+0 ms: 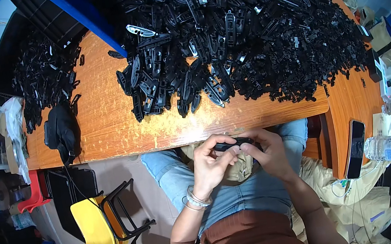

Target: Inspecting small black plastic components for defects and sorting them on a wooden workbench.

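Observation:
Both my hands meet over my lap, just in front of the table's near edge. A small black elongated plastic part (227, 145) is pinched between them. My left hand (210, 162) grips its left end with thumb and fingers. At the other end, the fingers of my right hand (265, 152) close on the same part, and both thumbs press near its middle. My fingers hide much of it. On the table beyond lies a big heap of similar black plastic parts (194, 46), some with silvery pieces, and to its right a pile of smaller black pieces (292, 62).
The wooden table (101, 100) spans ahead, with a blue panel (89, 21) and another black heap (43, 69) at left. A black cloth-like bundle (61, 132) sits near the left edge. Right are a phone (355, 148) and plastic bottle (386, 148); a yellow chair (94, 238) stands lower left.

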Action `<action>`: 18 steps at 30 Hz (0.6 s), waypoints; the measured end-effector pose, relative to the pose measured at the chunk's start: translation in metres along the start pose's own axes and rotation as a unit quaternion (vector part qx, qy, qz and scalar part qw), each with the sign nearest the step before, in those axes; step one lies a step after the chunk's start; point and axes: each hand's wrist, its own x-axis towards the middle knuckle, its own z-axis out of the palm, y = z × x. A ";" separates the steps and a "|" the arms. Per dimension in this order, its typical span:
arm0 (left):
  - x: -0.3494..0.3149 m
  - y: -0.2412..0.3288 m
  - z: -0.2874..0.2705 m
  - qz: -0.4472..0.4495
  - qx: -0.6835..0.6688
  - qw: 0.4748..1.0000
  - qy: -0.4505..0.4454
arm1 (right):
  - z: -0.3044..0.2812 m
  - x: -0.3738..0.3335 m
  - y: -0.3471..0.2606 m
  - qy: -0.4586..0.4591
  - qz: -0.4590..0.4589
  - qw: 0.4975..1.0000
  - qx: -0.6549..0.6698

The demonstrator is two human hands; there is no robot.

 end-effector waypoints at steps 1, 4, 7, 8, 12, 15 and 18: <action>0.001 -0.001 -0.002 0.020 -0.001 1.000 -0.001 | 0.000 0.000 0.004 -0.005 0.001 0.999 0.051; 0.008 -0.001 -0.012 0.002 -0.017 0.999 -0.041 | -0.007 -0.002 0.016 -0.048 0.056 0.993 0.091; 0.018 0.003 -0.019 0.036 0.173 0.984 -0.011 | -0.011 -0.004 0.019 -0.096 0.093 0.991 -0.015; 0.025 0.005 -0.017 0.054 0.174 0.983 -0.011 | -0.013 -0.003 0.017 -0.110 0.080 0.991 -0.010; 0.065 0.019 -0.013 0.266 0.507 0.813 0.105 | -0.025 0.019 0.007 0.058 -0.106 0.977 -0.174; 0.085 0.027 -0.010 0.274 0.596 0.749 0.092 | -0.043 0.051 0.004 0.231 -0.228 0.872 -0.366; 0.084 0.028 -0.013 0.283 0.639 0.711 0.077 | -0.050 0.063 0.009 0.271 -0.251 0.823 -0.430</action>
